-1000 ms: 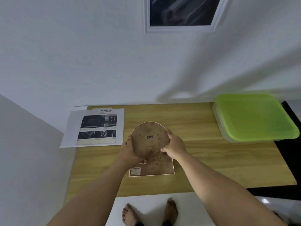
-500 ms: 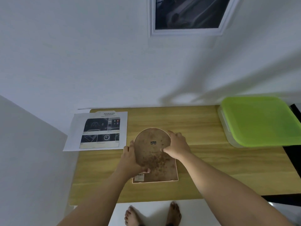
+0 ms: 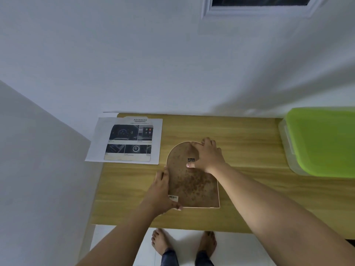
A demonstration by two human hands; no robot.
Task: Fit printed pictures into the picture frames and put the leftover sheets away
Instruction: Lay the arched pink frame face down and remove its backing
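Note:
An arch-topped picture frame lies face down on the wooden table, its brown speckled backing up, with a small black hanger near the top and a barcode sticker at the lower left. My left hand grips its left edge and lower left corner. My right hand lies flat on the upper right of the backing, thumb beside the hanger. A printed picture cut to an arch rests on white leftover sheets at the table's back left.
A clear plastic box with a lime green lid stands at the table's right end. White walls close in behind and to the left. My bare feet stand on the white floor at the table's front edge.
My right hand has slid from the frame's right edge up onto the top right of the backing. My left hand keeps its hold. The view has shifted right and down.

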